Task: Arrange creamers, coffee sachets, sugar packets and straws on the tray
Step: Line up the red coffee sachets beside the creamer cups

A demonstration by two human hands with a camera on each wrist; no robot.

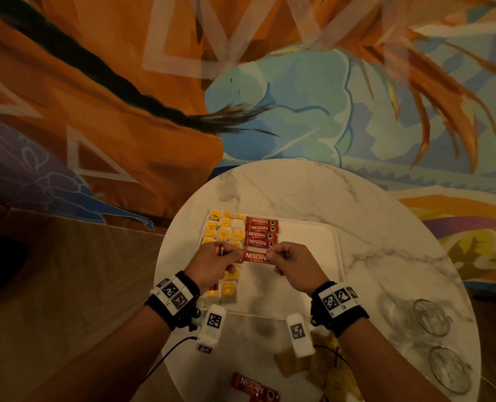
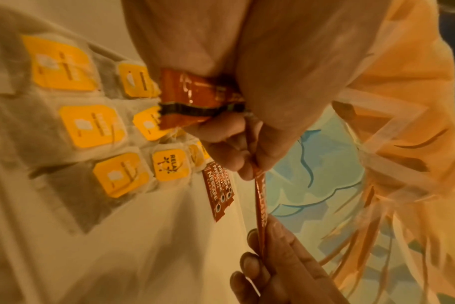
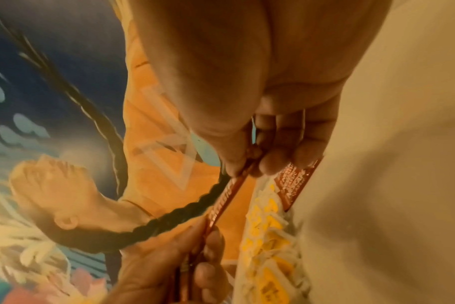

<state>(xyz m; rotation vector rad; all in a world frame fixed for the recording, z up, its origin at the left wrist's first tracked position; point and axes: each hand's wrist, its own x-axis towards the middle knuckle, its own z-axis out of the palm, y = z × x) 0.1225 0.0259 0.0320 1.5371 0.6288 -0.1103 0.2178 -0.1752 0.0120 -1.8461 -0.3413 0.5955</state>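
Note:
A white tray (image 1: 313, 236) lies on the round marble table (image 1: 371, 216). Yellow-tagged tea bags (image 1: 223, 227) fill its left side, and beside them red Nescafe sachets (image 1: 261, 232) lie in a column. Just below that column both hands hold one more red sachet (image 1: 255, 257) level over the tray. My left hand (image 1: 238, 255) pinches its left end and my right hand (image 1: 271, 256) its right end. The left wrist view shows this sachet (image 2: 260, 195) edge-on, plus another red sachet (image 2: 192, 98) tucked in the left palm.
One Nescafe sachet (image 1: 255, 387) and several brown packets (image 1: 313, 367) lie on the table's near edge, behind my wrists. Two clear glasses (image 1: 426, 317) stand at the near right. The tray's right half is bare. A painted wall rises behind the table.

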